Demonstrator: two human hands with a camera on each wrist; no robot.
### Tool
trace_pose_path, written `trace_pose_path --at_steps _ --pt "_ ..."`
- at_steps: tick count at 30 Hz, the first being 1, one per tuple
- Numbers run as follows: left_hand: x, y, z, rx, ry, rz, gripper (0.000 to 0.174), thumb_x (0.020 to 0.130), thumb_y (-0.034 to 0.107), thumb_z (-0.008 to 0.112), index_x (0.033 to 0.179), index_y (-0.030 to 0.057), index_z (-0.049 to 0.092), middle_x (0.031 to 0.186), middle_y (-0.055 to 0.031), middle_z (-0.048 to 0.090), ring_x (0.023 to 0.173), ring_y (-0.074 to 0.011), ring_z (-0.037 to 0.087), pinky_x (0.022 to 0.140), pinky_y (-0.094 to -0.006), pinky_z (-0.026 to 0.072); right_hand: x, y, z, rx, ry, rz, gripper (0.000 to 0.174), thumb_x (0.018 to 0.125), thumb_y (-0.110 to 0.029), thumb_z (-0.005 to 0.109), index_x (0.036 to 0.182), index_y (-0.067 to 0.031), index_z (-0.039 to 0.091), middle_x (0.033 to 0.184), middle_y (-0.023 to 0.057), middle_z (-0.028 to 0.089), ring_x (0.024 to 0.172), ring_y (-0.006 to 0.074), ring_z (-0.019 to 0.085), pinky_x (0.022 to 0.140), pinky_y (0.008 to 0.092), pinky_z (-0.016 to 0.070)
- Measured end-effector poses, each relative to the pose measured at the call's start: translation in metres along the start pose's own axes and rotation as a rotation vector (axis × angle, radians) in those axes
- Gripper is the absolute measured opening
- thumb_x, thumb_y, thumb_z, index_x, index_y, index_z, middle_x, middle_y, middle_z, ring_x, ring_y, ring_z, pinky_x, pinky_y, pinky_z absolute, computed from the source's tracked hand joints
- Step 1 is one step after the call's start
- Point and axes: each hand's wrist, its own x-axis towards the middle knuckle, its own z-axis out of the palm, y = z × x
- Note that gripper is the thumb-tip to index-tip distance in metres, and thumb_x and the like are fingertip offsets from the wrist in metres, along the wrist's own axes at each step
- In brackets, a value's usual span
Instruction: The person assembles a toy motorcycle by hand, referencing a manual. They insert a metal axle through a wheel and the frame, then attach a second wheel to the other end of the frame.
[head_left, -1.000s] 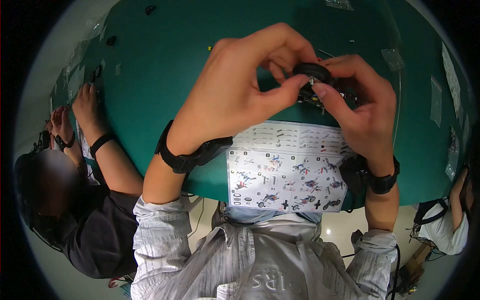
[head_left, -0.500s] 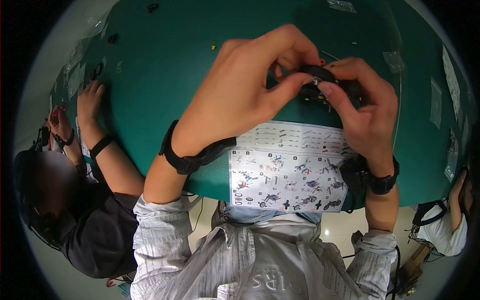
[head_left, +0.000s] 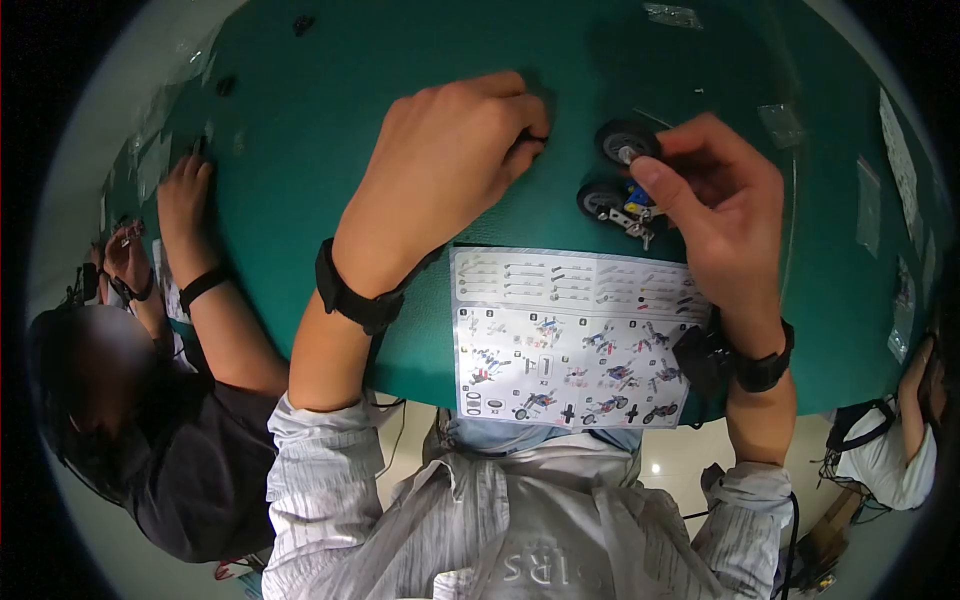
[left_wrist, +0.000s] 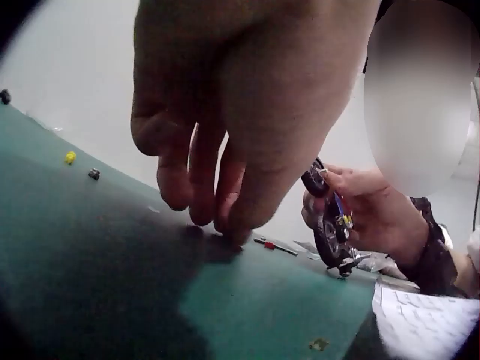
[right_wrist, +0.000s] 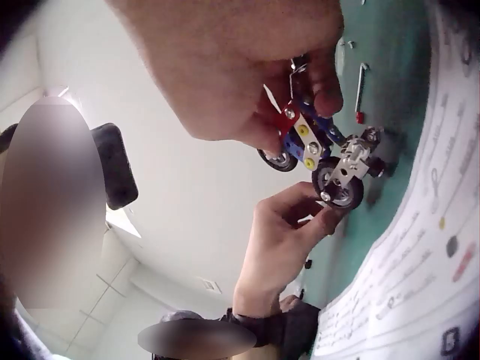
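My right hand (head_left: 725,190) grips a small model motorcycle (right_wrist: 309,146) of metal strips and blue and red parts, thumb by the hub of one wheel. Its two black wheels, an upper wheel (head_left: 625,142) and a lower wheel (head_left: 600,200), stick out to the left of that hand in the head view. Apart from the model, my left hand (head_left: 455,150) reaches down with bent fingers, their tips right at the green tabletop. A dark spot shows by the fingertips (left_wrist: 232,236); I cannot tell whether they pinch a part.
A printed instruction sheet (head_left: 570,335) lies at the table's near edge. A red-tipped rod (left_wrist: 274,246), a yellow piece (left_wrist: 70,157) and a small black piece (left_wrist: 94,174) lie on the green table (head_left: 330,180). Plastic bags (head_left: 780,125) lie right. Another person's arm (head_left: 225,320) rests at left.
My left hand has left the wheel and moved left and down to the tabletop. The model stays in my right hand, its wheels now uncovered.
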Motion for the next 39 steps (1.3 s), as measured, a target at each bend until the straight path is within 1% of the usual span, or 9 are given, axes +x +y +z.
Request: trace_pose_path --at_steps 1,4,8,19,26,32,35,38,39 --pt "0.002 0.002 -0.001 0.016 0.009 0.013 0.024 0.076 0.012 0.083 0.097 0.0072 0.074 0.092 -0.0082 0.069 0.072 -0.0263 0.067 0.065 -0.0366 0.0525 0.000 0.000 -0.001 0.013 0.010 0.017 0.015 0.088 -0.003 0.077 0.096 0.0031 0.066 0.086 0.0041 0.069 0.078 0.0069 0.063 0.068 0.0218 0.0472" --pt "0.001 0.017 -0.013 -0.274 0.178 0.040 0.024 0.071 0.004 0.084 0.093 0.0058 0.075 0.089 -0.0071 0.069 0.072 -0.0247 0.067 0.063 -0.0337 0.0524 0.000 0.001 0.001 0.090 0.023 0.092 0.016 0.088 -0.006 0.079 0.096 0.0017 0.067 0.087 0.0024 0.070 0.078 0.0069 0.064 0.069 0.0212 0.0460" --pt "0.002 0.034 -0.010 -0.247 0.355 0.247 0.030 0.065 0.000 0.086 0.092 0.0073 0.076 0.087 -0.0057 0.069 0.074 -0.0228 0.068 0.062 -0.0312 0.0529 0.001 -0.008 0.001 0.069 -0.007 0.157 0.014 0.088 -0.006 0.078 0.095 0.0009 0.068 0.085 0.0010 0.069 0.078 0.0046 0.063 0.068 0.0207 0.0448" --pt "0.002 0.034 -0.008 -0.214 0.284 0.222 0.027 0.065 0.001 0.086 0.090 0.0078 0.076 0.083 -0.0039 0.068 0.073 -0.0208 0.067 0.061 -0.0309 0.0508 0.001 -0.014 0.002 0.152 -0.040 0.272 0.011 0.090 -0.004 0.075 0.096 0.0022 0.068 0.084 0.0009 0.069 0.075 0.0020 0.060 0.063 0.0186 0.0449" --pt "0.001 0.035 0.000 -0.147 0.360 0.259 0.027 0.064 0.002 0.087 0.089 0.0079 0.077 0.082 -0.0032 0.068 0.065 -0.0195 0.063 0.055 -0.0298 0.0468 -0.001 -0.010 0.003 0.156 -0.047 0.211 0.010 0.091 -0.002 0.073 0.098 0.0040 0.068 0.086 0.0027 0.069 0.076 0.0040 0.061 0.064 0.0189 0.0463" --pt "-0.002 0.035 -0.004 0.007 0.260 0.262 0.027 0.065 0.005 0.088 0.091 0.0080 0.078 0.082 -0.0032 0.066 0.066 -0.0197 0.063 0.057 -0.0300 0.0483 -0.002 -0.002 0.006 0.180 -0.060 0.170 0.009 0.092 0.000 0.071 0.099 0.0038 0.067 0.088 0.0035 0.069 0.078 0.0041 0.061 0.064 0.0190 0.0467" --pt "0.000 0.030 0.000 -0.190 0.273 0.187 0.028 0.065 0.005 0.088 0.090 0.0074 0.078 0.083 -0.0043 0.066 0.069 -0.0198 0.064 0.058 -0.0304 0.0488 -0.001 -0.002 0.006 0.168 -0.084 0.212 0.009 0.092 0.000 0.071 0.099 0.0040 0.067 0.089 0.0037 0.069 0.078 0.0039 0.061 0.065 0.0186 0.0471" --pt "0.002 0.031 -0.006 -0.284 0.246 0.117 0.027 0.065 0.004 0.089 0.089 0.0062 0.077 0.085 -0.0057 0.066 0.071 -0.0198 0.065 0.059 -0.0298 0.0500 -0.001 -0.010 0.005 0.175 -0.105 0.268 0.009 0.093 0.000 0.071 0.100 0.0044 0.067 0.089 0.0041 0.069 0.079 0.0039 0.062 0.066 0.0177 0.0476" --pt "0.003 0.031 -0.006 -0.286 0.257 0.140 0.027 0.065 0.004 0.089 0.089 0.0059 0.077 0.085 -0.0060 0.066 0.071 -0.0199 0.065 0.060 -0.0297 0.0504 0.000 -0.013 0.004 0.188 -0.111 0.285 0.009 0.093 0.000 0.070 0.100 0.0046 0.067 0.089 0.0044 0.069 0.079 0.0039 0.062 0.066 0.0174 0.0477"
